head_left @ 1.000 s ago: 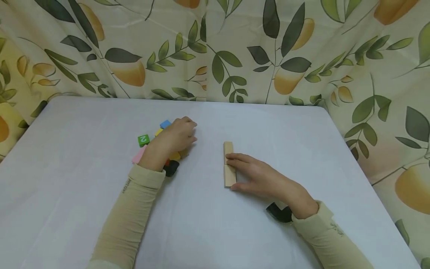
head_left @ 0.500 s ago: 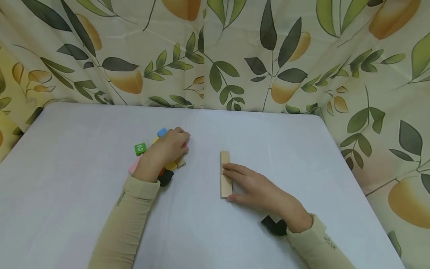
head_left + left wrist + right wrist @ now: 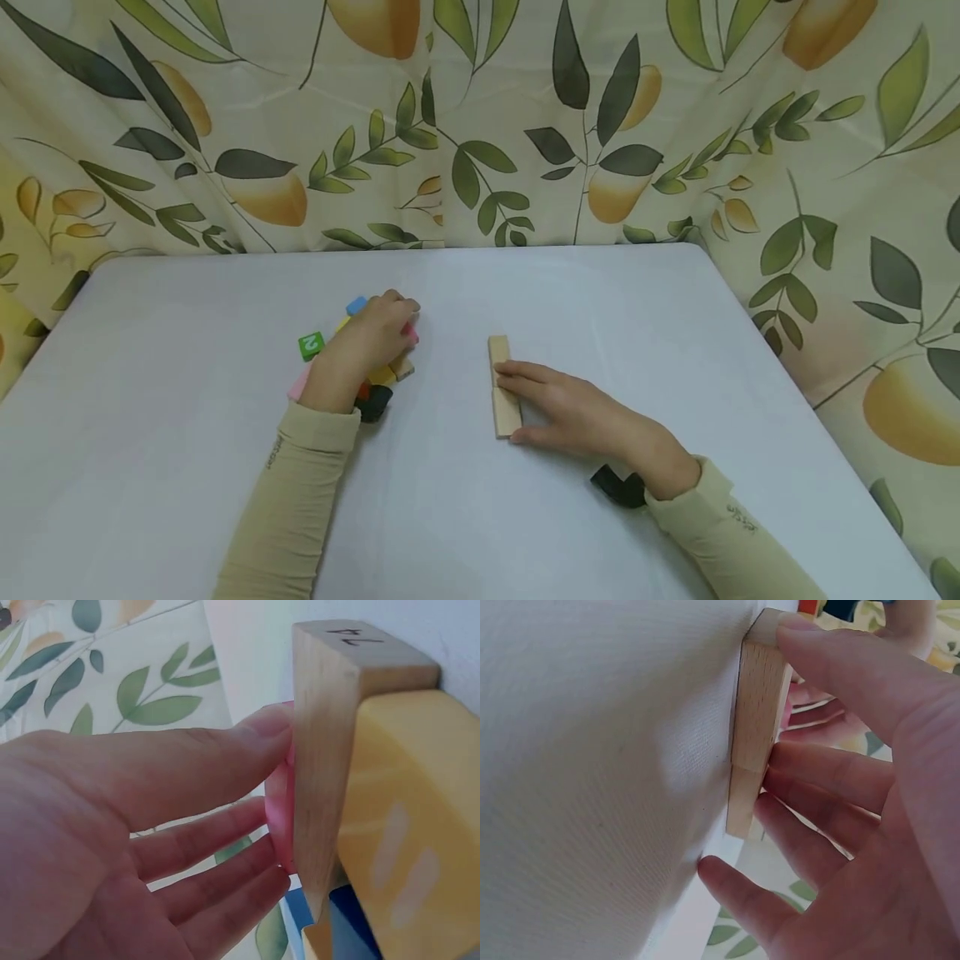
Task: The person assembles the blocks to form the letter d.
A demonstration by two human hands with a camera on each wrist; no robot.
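Observation:
My left hand (image 3: 367,342) reaches over a cluster of coloured blocks on the left of the table. Its thumb and fingers pinch a pink block (image 3: 280,814), which stands beside a plain wooden block (image 3: 322,735) with dark writing on its end. A yellow block (image 3: 420,817) leans close against that wooden one. To the right, my right hand (image 3: 585,408) touches two pale wooden blocks laid end to end, a near one (image 3: 506,414) and a far one (image 3: 498,347). Its thumb rests at the near block's end, its fingers along their side.
A green block (image 3: 311,345) marked 2 and a blue block (image 3: 356,306) edge the cluster. Another pink block (image 3: 298,383) shows beside the left wrist. The white table (image 3: 225,500) ends at a patterned curtain (image 3: 480,125). Black wrist gear (image 3: 618,486) hangs under the right wrist.
My left hand has drawn back slightly over the cluster, and a pink block now shows between its fingers. The right hand stays on the wooden blocks. The head view has shifted a little.

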